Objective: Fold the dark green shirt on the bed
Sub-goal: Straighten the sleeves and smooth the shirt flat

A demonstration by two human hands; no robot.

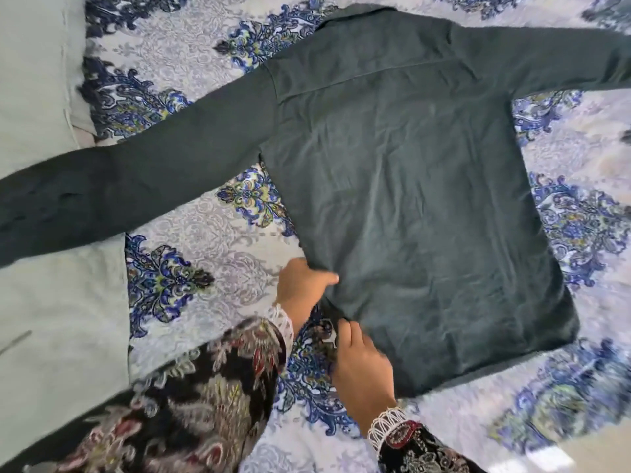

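The dark green shirt (403,186) lies flat and back-side up on the patterned bedspread (218,240), collar at the top, both long sleeves spread out to the left and right. My left hand (302,285) pinches the shirt's left side edge near the hem, thumb on top of the cloth. Just below it, my right hand (362,367) grips the lower left hem corner, its fingertips tucked at the fabric edge. The right sleeve runs out of view at the top right.
A pale green sheet or pillow (51,319) covers the left side, and the left sleeve's end lies across it. Blue floral print covers the bedspread around the shirt. My patterned dark sleeves (205,397) fill the lower foreground.
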